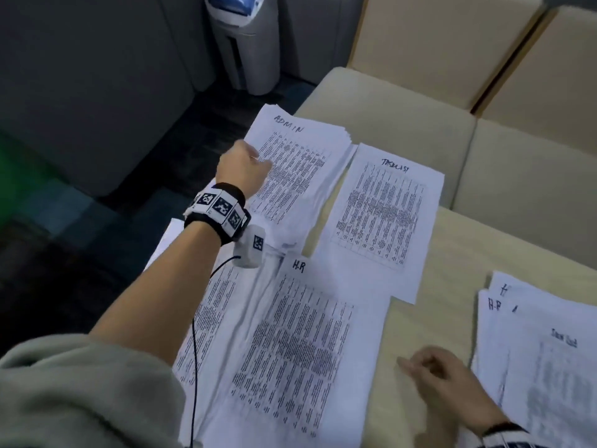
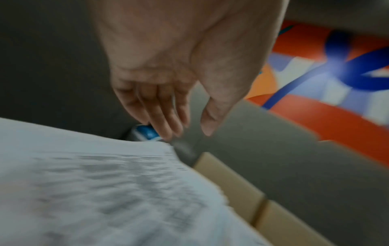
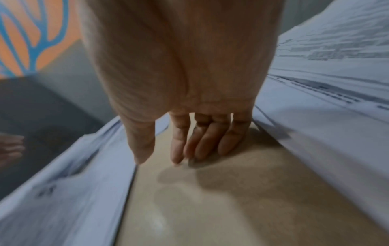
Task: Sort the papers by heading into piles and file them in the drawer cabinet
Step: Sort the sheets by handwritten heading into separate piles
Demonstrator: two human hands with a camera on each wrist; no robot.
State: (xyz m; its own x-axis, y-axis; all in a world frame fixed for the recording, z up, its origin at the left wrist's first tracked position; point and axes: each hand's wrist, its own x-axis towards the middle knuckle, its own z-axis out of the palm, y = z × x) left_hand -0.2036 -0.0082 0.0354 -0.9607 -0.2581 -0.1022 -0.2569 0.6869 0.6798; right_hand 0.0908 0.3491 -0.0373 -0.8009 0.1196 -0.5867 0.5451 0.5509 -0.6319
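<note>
Left hand (image 1: pixel 243 169) hovers over the ADMIN pile (image 1: pixel 300 163) at the table's (image 1: pixel 429 321) far-left corner — fingers relaxed, holding nothing. Right hand (image 1: pixel 442 379) rests near the front edge — fingers loosely extended, empty.

Far left: ADMIN pile (image 1: pixel 300 169) lies on the cushioned surface (image 1: pixel 420 331), its left edge over the side.
Right of it: TASKLIST sheet (image 1: pixel 378 218), just beside the ADMIN pile.
Near left: H.R pile (image 1: pixel 290 344), in front of both.
Near right: mixed stack (image 1: pixel 546 360), apart from the H.R pile, bare surface between.
Behind, on the floor: bin (image 1: pixel 245 40).
</note>
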